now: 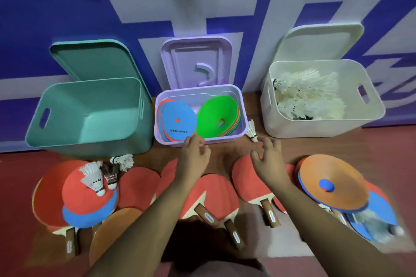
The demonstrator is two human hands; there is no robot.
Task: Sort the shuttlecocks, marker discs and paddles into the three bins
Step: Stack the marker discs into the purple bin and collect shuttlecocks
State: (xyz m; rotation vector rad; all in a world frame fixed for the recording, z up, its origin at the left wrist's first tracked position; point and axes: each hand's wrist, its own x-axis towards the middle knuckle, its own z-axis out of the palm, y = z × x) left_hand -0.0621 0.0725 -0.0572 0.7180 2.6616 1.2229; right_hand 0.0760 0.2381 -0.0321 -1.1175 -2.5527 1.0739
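Observation:
My left hand hovers in front of the lilac bin, fingers loosely curled and holding nothing. My right hand hangs beside it, fingers relaxed, just below a loose shuttlecock lying by the lilac bin. That bin holds blue, orange and green marker discs. The white bin is full of shuttlecocks. The green bin looks empty. Red paddles lie in a row on the floor. Three shuttlecocks rest on discs at left. An orange disc lies at right.
Each bin's lid leans on the blue and white wall behind it. More discs and paddles overlap at the left and right. A blurred shuttlecock lies at far right. The floor is red.

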